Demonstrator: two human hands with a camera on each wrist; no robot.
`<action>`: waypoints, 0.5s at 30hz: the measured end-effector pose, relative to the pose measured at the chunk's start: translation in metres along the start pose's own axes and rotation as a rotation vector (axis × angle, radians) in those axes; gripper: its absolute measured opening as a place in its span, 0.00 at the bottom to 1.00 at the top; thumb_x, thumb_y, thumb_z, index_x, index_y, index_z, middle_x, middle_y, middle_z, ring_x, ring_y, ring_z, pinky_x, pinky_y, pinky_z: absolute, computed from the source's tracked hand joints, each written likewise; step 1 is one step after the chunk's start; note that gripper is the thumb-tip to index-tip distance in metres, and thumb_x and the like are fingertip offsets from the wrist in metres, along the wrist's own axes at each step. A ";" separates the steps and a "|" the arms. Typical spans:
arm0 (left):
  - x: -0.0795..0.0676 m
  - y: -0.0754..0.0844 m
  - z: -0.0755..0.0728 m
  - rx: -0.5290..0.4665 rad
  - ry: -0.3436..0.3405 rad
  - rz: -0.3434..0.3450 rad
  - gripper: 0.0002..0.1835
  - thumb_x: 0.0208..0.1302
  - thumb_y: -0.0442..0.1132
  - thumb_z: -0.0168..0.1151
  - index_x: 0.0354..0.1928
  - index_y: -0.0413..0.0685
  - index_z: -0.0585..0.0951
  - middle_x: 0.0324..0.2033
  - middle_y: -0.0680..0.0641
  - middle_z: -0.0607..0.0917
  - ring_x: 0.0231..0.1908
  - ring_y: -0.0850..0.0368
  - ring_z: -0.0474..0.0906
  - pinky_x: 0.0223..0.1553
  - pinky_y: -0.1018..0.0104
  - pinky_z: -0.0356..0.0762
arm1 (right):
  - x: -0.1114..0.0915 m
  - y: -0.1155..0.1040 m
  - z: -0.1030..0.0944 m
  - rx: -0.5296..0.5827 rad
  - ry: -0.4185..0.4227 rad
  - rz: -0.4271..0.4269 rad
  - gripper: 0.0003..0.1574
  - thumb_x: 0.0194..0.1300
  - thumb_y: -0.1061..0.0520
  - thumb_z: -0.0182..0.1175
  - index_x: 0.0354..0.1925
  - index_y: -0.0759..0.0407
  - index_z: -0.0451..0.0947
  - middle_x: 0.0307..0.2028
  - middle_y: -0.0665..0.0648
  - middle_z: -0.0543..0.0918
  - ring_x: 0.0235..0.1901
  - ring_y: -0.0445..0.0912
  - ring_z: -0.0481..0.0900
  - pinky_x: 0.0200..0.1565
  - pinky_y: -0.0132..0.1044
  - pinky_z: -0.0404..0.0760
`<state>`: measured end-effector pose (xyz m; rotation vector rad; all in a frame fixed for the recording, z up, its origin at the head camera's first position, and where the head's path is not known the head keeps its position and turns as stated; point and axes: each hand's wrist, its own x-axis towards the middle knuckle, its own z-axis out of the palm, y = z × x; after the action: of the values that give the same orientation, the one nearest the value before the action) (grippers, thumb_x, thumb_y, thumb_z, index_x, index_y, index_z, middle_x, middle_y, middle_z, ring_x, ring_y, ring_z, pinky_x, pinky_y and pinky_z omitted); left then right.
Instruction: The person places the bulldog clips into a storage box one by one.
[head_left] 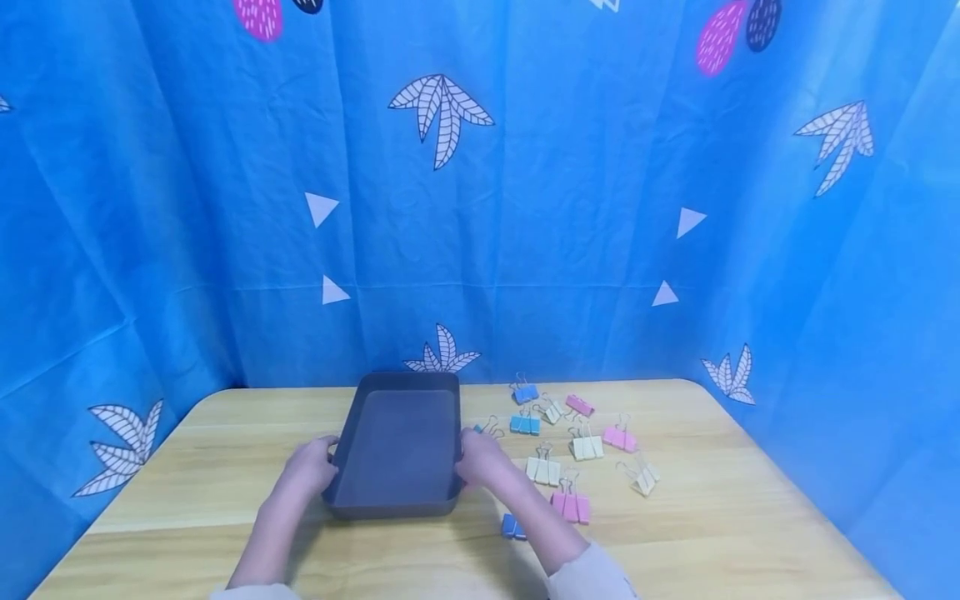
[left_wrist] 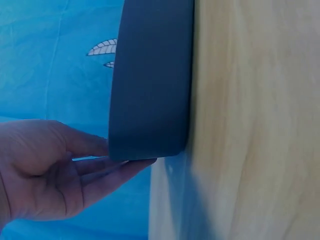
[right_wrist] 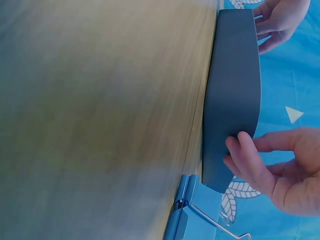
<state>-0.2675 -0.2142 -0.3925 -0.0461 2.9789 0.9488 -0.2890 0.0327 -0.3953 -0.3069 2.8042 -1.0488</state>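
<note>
A dark grey rectangular tray [head_left: 405, 446] sits on the left half of the wooden table, its inside bare. My left hand [head_left: 311, 468] grips its left wall; in the left wrist view that hand [left_wrist: 55, 172] has the thumb at the rim and the fingers along the outer side. On the opposite wall my right hand [head_left: 483, 458] holds the tray, and the right wrist view shows this hand's [right_wrist: 280, 170] fingertips pressed on the outside with the thumb at the rim. A blue binder clip [right_wrist: 192, 210] lies close by the tray's wall, below the right hand.
Several binder clips lie scattered right of the tray, among them a pink one [head_left: 572, 508], a pale yellow one [head_left: 543, 472] and a teal one [head_left: 525, 424]. A dark blue clip [head_left: 513, 527] is partly behind the right forearm. Blue patterned curtain [head_left: 502, 208] surrounds the table [head_left: 697, 533].
</note>
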 end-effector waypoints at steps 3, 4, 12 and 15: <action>-0.003 0.005 -0.001 -0.003 -0.012 -0.008 0.25 0.52 0.18 0.47 0.57 0.21 0.65 0.41 0.27 0.76 0.44 0.33 0.73 0.42 0.47 0.73 | 0.002 -0.001 -0.002 -0.035 0.021 -0.005 0.22 0.50 0.75 0.57 0.48 0.74 0.71 0.37 0.66 0.78 0.31 0.52 0.78 0.30 0.39 0.79; -0.003 0.006 -0.001 0.003 -0.010 -0.003 0.26 0.51 0.18 0.46 0.56 0.21 0.65 0.42 0.27 0.76 0.45 0.33 0.72 0.42 0.47 0.72 | 0.002 -0.001 -0.003 -0.053 0.026 -0.009 0.23 0.50 0.75 0.57 0.48 0.74 0.71 0.39 0.67 0.78 0.33 0.53 0.78 0.32 0.40 0.79; 0.001 0.009 0.004 0.046 0.036 0.046 0.25 0.49 0.18 0.45 0.53 0.21 0.69 0.44 0.27 0.76 0.48 0.31 0.70 0.47 0.45 0.69 | 0.006 0.001 -0.008 -0.051 0.025 -0.002 0.23 0.48 0.78 0.54 0.47 0.74 0.71 0.35 0.66 0.78 0.25 0.51 0.77 0.27 0.38 0.79; 0.003 0.009 0.007 0.042 0.039 0.042 0.24 0.50 0.18 0.45 0.53 0.21 0.69 0.46 0.26 0.75 0.49 0.31 0.69 0.48 0.44 0.68 | 0.008 0.001 -0.009 -0.035 0.021 0.017 0.23 0.49 0.78 0.53 0.47 0.74 0.71 0.35 0.67 0.78 0.23 0.50 0.76 0.25 0.37 0.78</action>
<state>-0.2710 -0.2032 -0.3931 -0.0017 3.0453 0.8998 -0.2988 0.0373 -0.3901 -0.2767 2.8410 -1.0069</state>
